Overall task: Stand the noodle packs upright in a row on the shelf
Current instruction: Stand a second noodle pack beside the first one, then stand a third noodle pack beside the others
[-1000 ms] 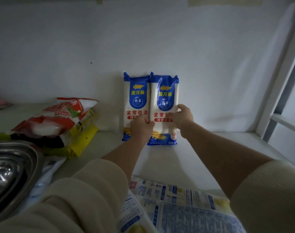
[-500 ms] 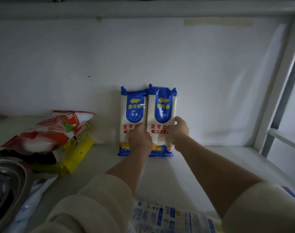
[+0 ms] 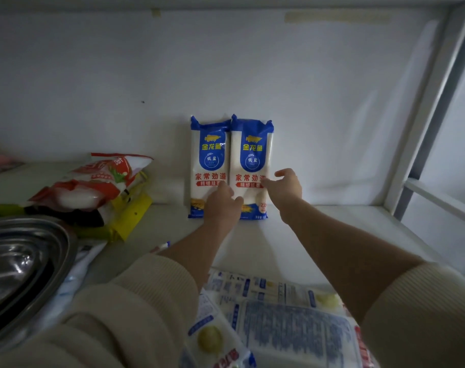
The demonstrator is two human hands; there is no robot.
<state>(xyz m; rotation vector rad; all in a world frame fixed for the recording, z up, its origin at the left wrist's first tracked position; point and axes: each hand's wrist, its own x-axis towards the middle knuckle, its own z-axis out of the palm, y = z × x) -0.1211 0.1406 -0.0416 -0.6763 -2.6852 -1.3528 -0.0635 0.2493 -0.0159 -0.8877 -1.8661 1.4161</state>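
Observation:
Two blue-and-white noodle packs stand upright side by side against the back wall of the white shelf (image 3: 332,229): the left pack (image 3: 208,160) and the right pack (image 3: 252,155). My left hand (image 3: 222,204) rests against the lower fronts of both packs, where they meet. My right hand (image 3: 285,185) hovers at the right pack's right edge with fingers spread, holding nothing. More noodle packs (image 3: 279,314) lie flat, back side up, at the shelf's front edge under my forearms.
A pile of red, white and yellow food bags (image 3: 93,187) lies on the left of the shelf. A steel bowl (image 3: 19,266) sits at the near left. A grey shelf post (image 3: 433,107) stands on the right.
My right hand has let go of the right pack and opened its fingers. My left hand has loosened and slid slightly lower. The two packs stay standing.

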